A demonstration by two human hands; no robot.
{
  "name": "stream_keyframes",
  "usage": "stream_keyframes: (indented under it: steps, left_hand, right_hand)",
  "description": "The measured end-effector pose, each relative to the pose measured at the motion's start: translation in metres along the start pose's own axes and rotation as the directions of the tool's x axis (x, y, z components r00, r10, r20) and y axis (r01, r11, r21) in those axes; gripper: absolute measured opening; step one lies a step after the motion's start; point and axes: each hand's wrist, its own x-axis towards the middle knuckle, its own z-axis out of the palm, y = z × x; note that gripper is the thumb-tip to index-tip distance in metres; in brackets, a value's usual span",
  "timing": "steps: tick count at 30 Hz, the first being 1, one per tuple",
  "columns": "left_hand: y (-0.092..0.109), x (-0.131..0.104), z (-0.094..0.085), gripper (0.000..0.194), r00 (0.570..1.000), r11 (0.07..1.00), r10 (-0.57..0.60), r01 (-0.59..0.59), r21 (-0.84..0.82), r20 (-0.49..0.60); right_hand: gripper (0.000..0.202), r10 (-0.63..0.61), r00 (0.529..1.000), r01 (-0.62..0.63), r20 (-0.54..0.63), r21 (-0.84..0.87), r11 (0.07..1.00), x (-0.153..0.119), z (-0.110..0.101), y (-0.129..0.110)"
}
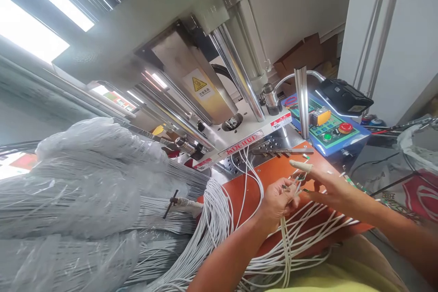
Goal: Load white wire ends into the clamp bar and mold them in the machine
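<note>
Pinched between thumb and fingers of left hand [278, 200]: slim white cables [285, 246], small green-and-metal ends [301, 178] above orange desk [273, 171], lengths drooping below grip. Close beside ends: right hand [330, 186], index finger extended, pale cover [303, 165] over tip; hold of remaining fingers, cannot tell. Left of hands, thick looped bundle [217, 200] of white cable. Beyond desk: press [236, 139], blue control box [333, 130] to right. Far left: plastic-wrapped gray strands [85, 182].
</note>
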Motion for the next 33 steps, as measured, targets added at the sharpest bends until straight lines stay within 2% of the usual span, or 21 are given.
stream_keyframes:
  steps: [5, 7, 9, 12, 15, 18, 20, 21, 23, 24, 25, 26, 28, 29, 31, 33]
  left_hand:
    - [0.0, 0.001, -0.007, 0.044, 0.996, 0.997, 0.081, -0.082, -0.012, -0.044]
    - [0.0, 0.003, -0.011, 0.044, 0.994, 0.995, 0.099, -0.098, 0.023, -0.055]
    - [-0.001, 0.004, -0.013, 0.044, 0.996, 0.994, 0.086, -0.084, 0.072, -0.026]
    - [-0.003, 0.004, -0.011, 0.043, 0.998, 0.994, 0.063, -0.064, 0.094, 0.014]
    - [-0.003, 0.001, -0.008, 0.046, 0.999, 0.997, 0.032, -0.032, 0.074, -0.002]
    - [-0.001, -0.002, -0.009, 0.046, 1.0, 0.998, 0.015, -0.014, 0.067, -0.009]
    - [-0.002, 0.001, -0.012, 0.044, 0.999, 0.996, 0.047, -0.045, 0.074, -0.024]
    - [-0.003, 0.003, -0.014, 0.043, 0.997, 0.994, 0.071, -0.068, 0.081, -0.038]
    - [-0.006, 0.008, -0.016, 0.042, 0.99, 0.989, 0.117, -0.11, 0.1, -0.074]
    - [-0.008, 0.011, -0.017, 0.041, 0.987, 0.986, 0.133, -0.122, 0.114, -0.093]
    - [-0.009, 0.013, -0.018, 0.041, 0.984, 0.983, 0.142, -0.127, 0.134, -0.111]
    - [-0.011, 0.015, -0.018, 0.04, 0.981, 0.98, 0.146, -0.125, 0.157, -0.127]
    - [-0.013, 0.016, -0.018, 0.042, 0.979, 0.973, 0.149, -0.12, 0.197, -0.137]
    - [-0.014, 0.016, -0.018, 0.042, 0.979, 0.97, 0.153, -0.123, 0.21, -0.135]
    - [-0.016, 0.015, -0.018, 0.044, 0.975, 0.966, 0.171, -0.138, 0.219, -0.139]
    - [-0.016, 0.013, -0.02, 0.044, 0.972, 0.969, 0.175, -0.142, 0.2, -0.156]
  right_hand:
    - [0.06, 0.066, 0.996, -0.065, 0.064, -0.017, 0.998, -0.008, 0.01, 0.009]
    - [0.056, 0.087, 0.996, -0.085, 0.013, -0.122, 0.989, -0.015, 0.009, 0.008]
    - [0.049, 0.079, 0.996, -0.085, -0.041, -0.204, 0.975, -0.018, 0.005, 0.003]
    - [0.042, 0.085, 0.996, -0.089, -0.029, -0.215, 0.973, -0.014, 0.003, -0.001]
    - [0.044, 0.129, 0.99, -0.138, -0.051, -0.243, 0.96, -0.007, 0.005, 0.003]
    - [0.047, 0.125, 0.99, -0.139, -0.065, -0.314, 0.939, -0.012, 0.009, 0.008]
    - [0.049, 0.162, 0.97, -0.227, -0.18, -0.445, 0.866, -0.02, 0.007, 0.007]
    - [0.05, 0.169, 0.937, -0.314, -0.305, -0.529, 0.788, -0.025, 0.005, 0.005]
    - [0.052, 0.054, 0.828, -0.455, -0.559, -0.611, 0.648, -0.03, -0.002, 0.0]
    - [0.053, -0.028, 0.789, -0.462, -0.614, -0.623, 0.631, -0.03, -0.004, -0.002]
    - [0.052, -0.099, 0.781, -0.421, -0.617, -0.636, 0.646, -0.028, -0.005, -0.003]
    - [0.051, -0.152, 0.81, -0.327, -0.566, -0.651, 0.685, -0.025, -0.002, -0.003]
    - [0.051, -0.21, 0.909, -0.072, -0.36, -0.632, 0.772, -0.015, 0.011, 0.002]
    - [0.053, -0.234, 0.938, 0.039, -0.256, -0.593, 0.804, -0.01, 0.02, 0.006]
    - [0.058, -0.295, 0.946, 0.194, -0.135, -0.494, 0.848, -0.001, 0.04, 0.018]
    - [0.064, -0.332, 0.936, 0.237, -0.12, -0.482, 0.844, 0.006, 0.052, 0.027]
